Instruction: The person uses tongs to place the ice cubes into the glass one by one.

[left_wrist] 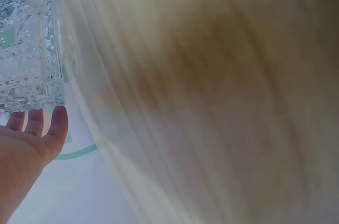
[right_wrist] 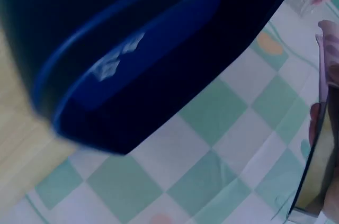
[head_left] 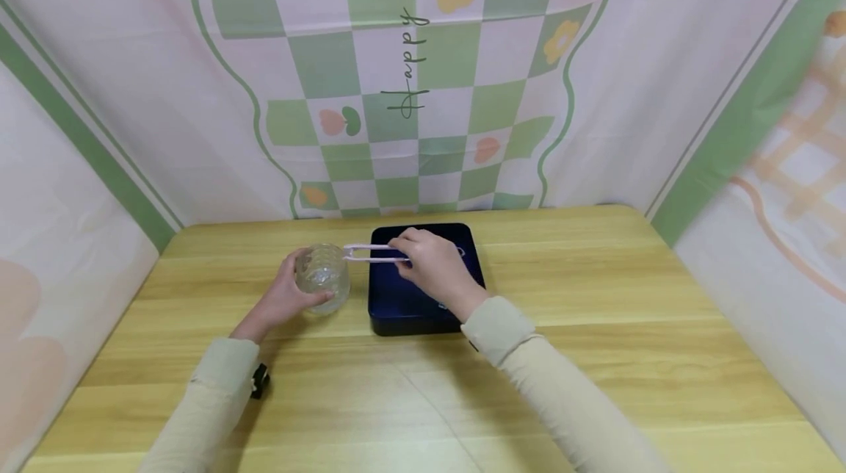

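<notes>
So left hand (head_left: pixel 288 291) grips a glass cup (head_left: pixel 330 271). Right hand (head_left: pixel 435 264) hangs palm-down over a blue tray (head_left: pixel 406 315), pinching pink tongs (head_left: pixel 371 246)

Head view forward-down onto tray (head_left: pixel 402 304)

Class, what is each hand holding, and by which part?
Left hand: patterned glass cup, by its side. Right hand: pink tongs, by the end farther from the cup.

Wears cream sleeves (head_left: pixel 573 392) w/ lt. grey cuffs (head_left: pixel 497 329), blk L-wrist device (head_left: pixel 261 381).
</notes>
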